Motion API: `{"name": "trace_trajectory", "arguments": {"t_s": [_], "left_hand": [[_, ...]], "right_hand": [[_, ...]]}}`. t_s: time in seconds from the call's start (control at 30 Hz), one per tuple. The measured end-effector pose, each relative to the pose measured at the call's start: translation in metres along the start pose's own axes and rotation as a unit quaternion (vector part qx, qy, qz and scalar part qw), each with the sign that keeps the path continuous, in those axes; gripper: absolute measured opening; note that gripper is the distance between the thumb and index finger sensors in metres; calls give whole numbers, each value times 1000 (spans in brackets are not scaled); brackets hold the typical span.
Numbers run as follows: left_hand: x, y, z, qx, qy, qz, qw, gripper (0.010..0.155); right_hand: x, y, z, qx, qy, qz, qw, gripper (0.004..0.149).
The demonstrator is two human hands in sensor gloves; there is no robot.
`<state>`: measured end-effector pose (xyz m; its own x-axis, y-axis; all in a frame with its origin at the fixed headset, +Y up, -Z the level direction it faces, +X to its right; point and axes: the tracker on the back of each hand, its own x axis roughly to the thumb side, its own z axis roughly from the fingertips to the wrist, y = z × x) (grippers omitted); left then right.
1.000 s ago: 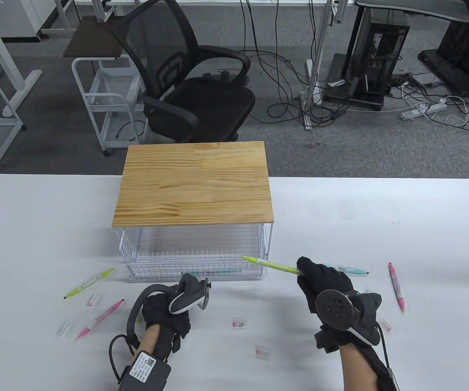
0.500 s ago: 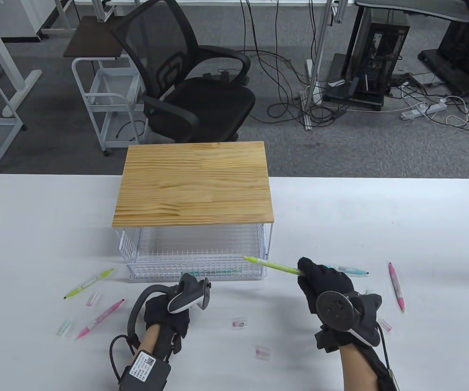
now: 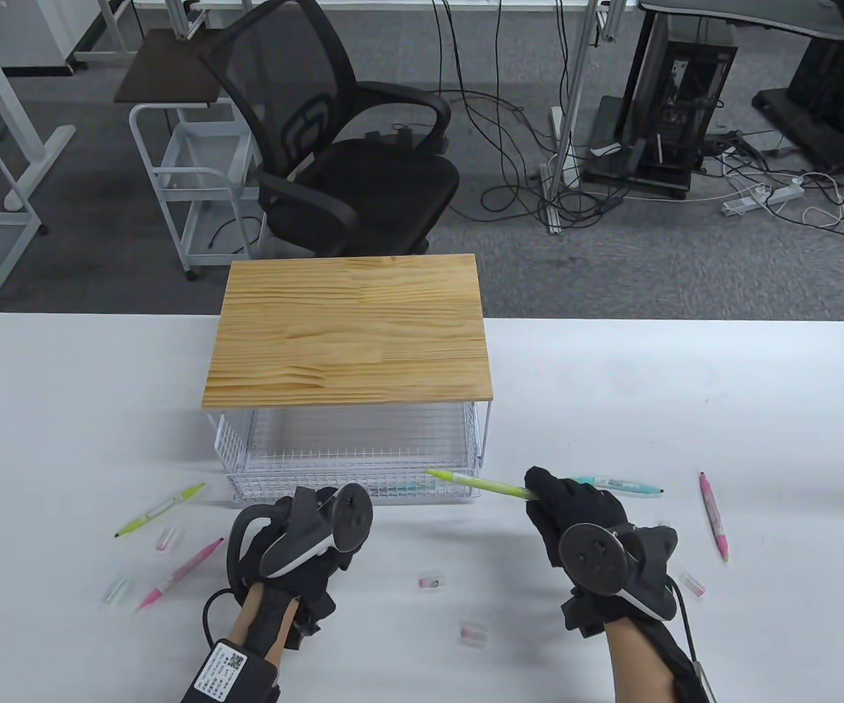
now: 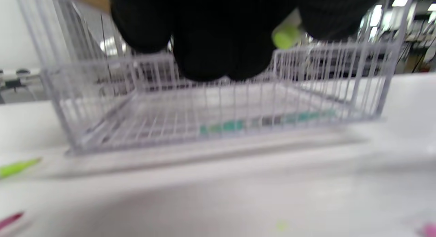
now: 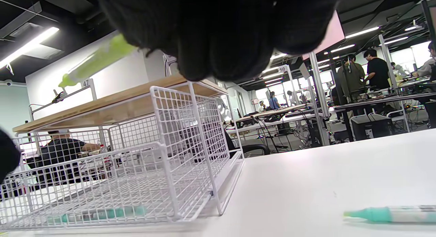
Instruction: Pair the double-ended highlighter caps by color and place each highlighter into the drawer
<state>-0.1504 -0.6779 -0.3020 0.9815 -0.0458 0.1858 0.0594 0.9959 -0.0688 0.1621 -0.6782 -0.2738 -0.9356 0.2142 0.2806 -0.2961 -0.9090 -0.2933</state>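
In front of the wire drawer, in the table view, both gloved hands sit over the white table. The right hand is just right of the drawer's front right corner, its fingers curled round a green highlighter that juts left and up, its tip reaching over the drawer's front rim. The left hand is just before the drawer's front wall, left of centre; its tracker covers the fingers here. Inside the drawer a teal highlighter lies along the front wall. Right of the drawer, past the right hand, lie another teal highlighter and, farther out, a pink highlighter. Left of the drawer lie a second green highlighter and a second pink highlighter, with small loose caps between them. More caps dot the bare stretch between the two hands. The wooden top overhangs only the drawer's rear part, leaving the front open from above.

In the left wrist view, blurred, the left hand's fingers hang curled before the drawer's front wall; a green cap shows between them, seemingly pinched. The teal highlighter rests on the drawer floor.

In the right wrist view, the right hand's fingers grip the green highlighter, raised above the drawer's rim. The other teal highlighter lies on open table right of the drawer.
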Motion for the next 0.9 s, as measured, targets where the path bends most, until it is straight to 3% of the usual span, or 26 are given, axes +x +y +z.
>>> {"name": "trace_trajectory", "arguments": {"t_s": [0.17, 0.3, 0.9], "left_hand": [[7, 7, 9, 118, -5, 15, 993, 50], [11, 2, 9, 159, 1, -2, 987, 50], [11, -3, 6, 140, -29, 19, 989, 48]], "right_hand": [[6, 0, 0, 7, -12, 3, 1000, 49], [10, 4, -1, 19, -22, 17, 999, 49], [24, 11, -3, 30, -44, 32, 998, 49]]}}
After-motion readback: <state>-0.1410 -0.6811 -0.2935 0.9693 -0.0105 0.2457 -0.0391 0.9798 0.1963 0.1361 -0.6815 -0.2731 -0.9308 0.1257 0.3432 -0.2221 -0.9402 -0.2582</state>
